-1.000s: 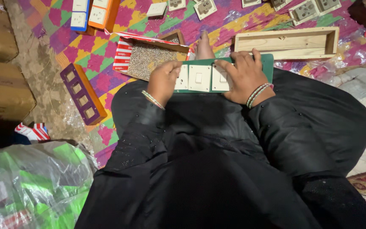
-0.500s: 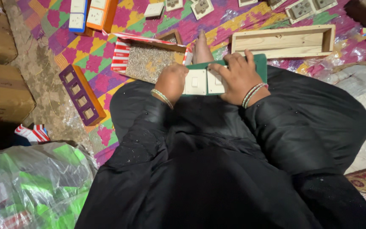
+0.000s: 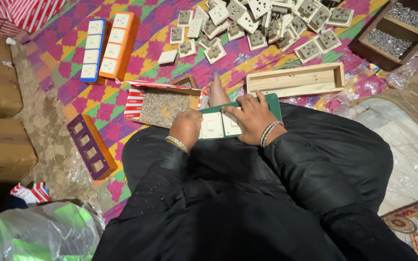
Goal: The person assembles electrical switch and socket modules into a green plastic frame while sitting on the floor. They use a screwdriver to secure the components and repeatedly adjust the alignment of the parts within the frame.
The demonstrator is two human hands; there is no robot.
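Seated on a patterned mat (image 3: 122,104), legs in black cloth, with a green board (image 3: 240,123) across the lap as landmark. Board long, narrow, lying flat, carrying white switch plates (image 3: 212,126) set side by side in its face. Just beyond the board's far edge: bare foot (image 3: 217,92), and an empty wooden tray (image 3: 296,79) to the far right of it. Touching the board's left end: striped carton (image 3: 163,106) heaped with small screws. Well left of the board: purple frame (image 3: 90,147) with empty square openings, on the mat edge. Far beyond the board: orange strip (image 3: 118,46) and blue strip (image 3: 94,48), both filled with white switches, side by side; scattered heap of loose sockets (image 3: 267,24); dark box (image 3: 395,31) of screws at far right. Right hand (image 3: 252,118) spread flat on the board's right half, fingers open and extended, pressing down on the plates. Left hand (image 3: 186,129) at the board's left end, fingers curled under toward the edge; grip itself hidden, cannot tell what is pinched. Bangles on both wrists.
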